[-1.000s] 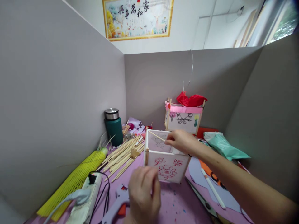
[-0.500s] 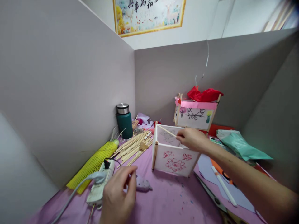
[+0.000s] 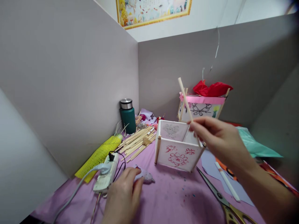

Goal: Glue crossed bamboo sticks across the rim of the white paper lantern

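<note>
The right hand [image 3: 217,137] pinches a pale wooden stick [image 3: 187,104], tilted at the right side of a white, open-topped box [image 3: 178,147]; the box stands on purple cloth [image 3: 168,202], three red flowers [image 3: 178,159] across its front, corner sticks [image 3: 158,150] upright. The left hand [image 3: 123,189], thumb and fingers parted, curves by a lilac glue gun [image 3: 146,176]; contact is unclear.

Wooden stick [image 3: 185,99] swung up, now steeply tilted.

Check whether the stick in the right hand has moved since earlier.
Yes, up: the stick now reaches higher in view than the bottle; its tip was lower before.
</note>
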A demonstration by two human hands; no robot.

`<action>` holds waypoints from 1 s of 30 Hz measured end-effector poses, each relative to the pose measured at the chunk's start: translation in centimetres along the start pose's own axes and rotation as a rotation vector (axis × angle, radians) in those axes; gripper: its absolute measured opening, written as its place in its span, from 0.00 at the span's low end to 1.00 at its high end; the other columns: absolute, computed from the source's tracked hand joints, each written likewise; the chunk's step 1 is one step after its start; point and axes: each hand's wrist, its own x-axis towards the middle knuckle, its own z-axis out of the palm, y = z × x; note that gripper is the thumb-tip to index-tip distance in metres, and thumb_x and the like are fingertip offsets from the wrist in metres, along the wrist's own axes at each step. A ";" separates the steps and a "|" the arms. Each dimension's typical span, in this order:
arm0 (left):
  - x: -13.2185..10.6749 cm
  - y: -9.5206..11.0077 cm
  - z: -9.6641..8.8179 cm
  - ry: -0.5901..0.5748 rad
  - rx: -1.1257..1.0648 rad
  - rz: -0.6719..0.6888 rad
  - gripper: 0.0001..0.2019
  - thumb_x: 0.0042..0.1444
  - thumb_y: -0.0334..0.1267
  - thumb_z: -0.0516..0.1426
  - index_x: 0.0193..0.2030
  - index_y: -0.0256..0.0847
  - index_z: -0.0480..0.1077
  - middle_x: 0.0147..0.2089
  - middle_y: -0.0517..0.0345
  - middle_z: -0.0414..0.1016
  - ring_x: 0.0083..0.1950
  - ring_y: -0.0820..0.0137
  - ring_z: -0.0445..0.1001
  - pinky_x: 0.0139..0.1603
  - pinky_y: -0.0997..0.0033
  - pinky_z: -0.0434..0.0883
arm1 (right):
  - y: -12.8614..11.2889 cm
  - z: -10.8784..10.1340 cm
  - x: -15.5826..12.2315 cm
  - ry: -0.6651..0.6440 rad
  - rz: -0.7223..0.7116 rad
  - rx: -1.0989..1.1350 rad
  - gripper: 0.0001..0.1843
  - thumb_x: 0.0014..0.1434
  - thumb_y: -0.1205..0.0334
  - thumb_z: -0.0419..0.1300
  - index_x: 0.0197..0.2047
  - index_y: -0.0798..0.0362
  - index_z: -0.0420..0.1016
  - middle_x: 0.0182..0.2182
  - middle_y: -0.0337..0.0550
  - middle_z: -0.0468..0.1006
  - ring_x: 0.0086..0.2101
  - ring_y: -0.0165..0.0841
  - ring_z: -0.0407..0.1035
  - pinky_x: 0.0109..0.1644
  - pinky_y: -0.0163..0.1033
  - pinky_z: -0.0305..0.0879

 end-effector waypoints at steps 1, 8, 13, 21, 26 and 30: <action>-0.1 0.6 0.0 0.002 -0.146 0.018 0.11 0.59 0.43 0.51 0.43 0.44 0.72 0.43 0.53 0.76 0.38 0.66 0.76 0.37 0.68 0.73 | -0.8 0.5 -1.6 -0.098 0.021 0.072 0.10 0.58 0.53 0.57 0.34 0.49 0.75 0.25 0.37 0.74 0.24 0.29 0.66 0.25 0.32 0.59; 0.0 3.7 -1.1 0.036 -0.866 -0.129 0.16 0.59 0.48 0.51 0.41 0.40 0.75 0.43 0.51 0.78 0.47 0.65 0.75 0.46 0.70 0.74 | -3.4 8.1 -10.2 -0.532 -0.095 0.340 0.11 0.62 0.63 0.52 0.32 0.53 0.74 0.30 0.40 0.75 0.30 0.29 0.68 0.35 0.32 0.61; 0.6 0.1 -3.1 0.136 -0.484 -0.201 0.19 0.61 0.50 0.47 0.35 0.40 0.73 0.28 0.56 0.74 0.30 0.68 0.73 0.30 0.72 0.70 | -2.1 9.2 -10.5 -0.525 0.017 0.243 0.09 0.61 0.59 0.56 0.36 0.51 0.77 0.32 0.40 0.77 0.33 0.31 0.69 0.38 0.34 0.60; -2.0 -3.4 1.0 -0.065 0.420 -0.123 0.14 0.57 0.36 0.51 0.47 0.44 0.71 0.48 0.51 0.76 0.40 0.61 0.77 0.35 0.67 0.71 | 0.4 10.2 -13.3 -0.587 0.145 0.098 0.14 0.61 0.60 0.52 0.29 0.53 0.76 0.29 0.42 0.77 0.31 0.33 0.70 0.35 0.34 0.60; -2.3 -4.6 0.9 0.149 0.326 -0.016 0.14 0.59 0.39 0.49 0.48 0.43 0.71 0.48 0.53 0.77 0.42 0.62 0.78 0.40 0.63 0.74 | 0.5 10.3 -14.8 -0.659 0.139 0.076 0.12 0.58 0.62 0.53 0.28 0.53 0.76 0.28 0.41 0.77 0.30 0.32 0.70 0.34 0.33 0.61; -2.0 -3.4 -1.2 0.418 0.061 0.032 0.14 0.56 0.46 0.55 0.46 0.45 0.74 0.44 0.57 0.80 0.43 0.65 0.78 0.40 0.70 0.75 | 0.2 9.9 -15.1 -0.640 0.108 0.187 0.11 0.59 0.60 0.54 0.32 0.52 0.77 0.29 0.41 0.77 0.31 0.32 0.71 0.35 0.33 0.63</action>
